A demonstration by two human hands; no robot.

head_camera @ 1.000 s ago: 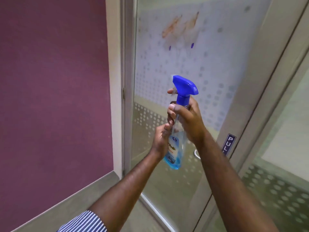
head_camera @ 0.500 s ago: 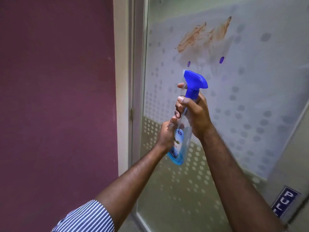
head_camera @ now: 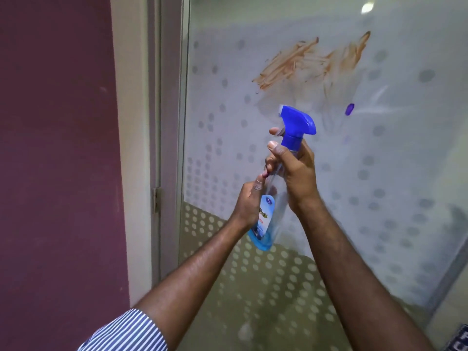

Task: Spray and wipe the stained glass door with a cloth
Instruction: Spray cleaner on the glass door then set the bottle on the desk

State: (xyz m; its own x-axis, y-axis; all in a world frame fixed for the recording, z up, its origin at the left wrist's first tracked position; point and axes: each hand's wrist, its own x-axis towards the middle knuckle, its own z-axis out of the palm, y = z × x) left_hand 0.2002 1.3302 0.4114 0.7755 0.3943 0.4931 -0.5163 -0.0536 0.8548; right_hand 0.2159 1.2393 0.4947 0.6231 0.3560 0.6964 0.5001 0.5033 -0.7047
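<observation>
A frosted glass door (head_camera: 379,188) with a dotted pattern fills the right of the view. A brown smeared stain (head_camera: 304,63) sits high on it, with a small purple blot (head_camera: 349,109) lower right of it. I hold a clear spray bottle (head_camera: 268,211) with a blue trigger head (head_camera: 297,124) up in front of the glass, nozzle aimed at the door below the stain. My right hand (head_camera: 296,173) grips the bottle's neck, a finger on the trigger. My left hand (head_camera: 249,203) holds the bottle's body. No cloth is in view.
A maroon wall (head_camera: 58,160) stands at the left, next to the pale door frame (head_camera: 141,148) with a hinge (head_camera: 157,200). A corner of a blue sign (head_camera: 459,339) shows at the bottom right.
The view has closed in on the door, so the stain looks larger and lower. The bottle stays held in both hands and has come nearer the stained area.
</observation>
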